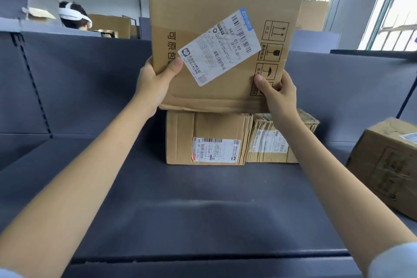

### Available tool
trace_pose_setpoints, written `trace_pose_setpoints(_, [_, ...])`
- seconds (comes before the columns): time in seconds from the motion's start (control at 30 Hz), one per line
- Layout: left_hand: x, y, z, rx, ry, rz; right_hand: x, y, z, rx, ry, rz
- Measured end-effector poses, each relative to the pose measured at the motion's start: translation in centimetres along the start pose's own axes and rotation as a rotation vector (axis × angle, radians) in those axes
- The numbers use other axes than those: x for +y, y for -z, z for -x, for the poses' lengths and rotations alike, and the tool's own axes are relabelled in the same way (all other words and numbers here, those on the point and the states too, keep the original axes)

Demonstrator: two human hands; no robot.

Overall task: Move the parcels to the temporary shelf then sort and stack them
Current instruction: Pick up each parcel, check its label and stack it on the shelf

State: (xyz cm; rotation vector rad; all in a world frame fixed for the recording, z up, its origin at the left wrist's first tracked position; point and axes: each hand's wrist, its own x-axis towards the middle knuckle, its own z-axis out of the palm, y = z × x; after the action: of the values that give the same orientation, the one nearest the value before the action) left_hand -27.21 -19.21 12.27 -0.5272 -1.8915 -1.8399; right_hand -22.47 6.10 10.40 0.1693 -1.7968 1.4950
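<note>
A large brown cardboard parcel with a slanted white shipping label stands tilted toward me on top of two smaller parcels. My left hand grips its lower left edge, thumb on the front face. My right hand grips its lower right corner, thumb on the front. Beneath it sit a labelled brown parcel and, touching it on the right, a worn parcel with a faded label. All rest on the dark grey shelf.
Another brown taped parcel lies at the shelf's right edge. The shelf's grey back panel rises behind the stack. Beyond it a person wearing a white headset works among more cartons. Windows are at the far right.
</note>
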Motion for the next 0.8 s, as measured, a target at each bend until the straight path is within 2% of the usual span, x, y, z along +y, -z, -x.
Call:
trace_pose_setpoints(0.37, [-5.4, -2.4, -2.9, -0.017, 0.073, -0.036, 6.2, -0.9, -3.9, -0.093, -0.050, 0.029])
trace_pose_setpoints(0.8, [-8.3, -3.0, -5.4, -0.028, 0.066, -0.046, 8.3, -2.3, -5.2, -0.070, -0.085, 0.049])
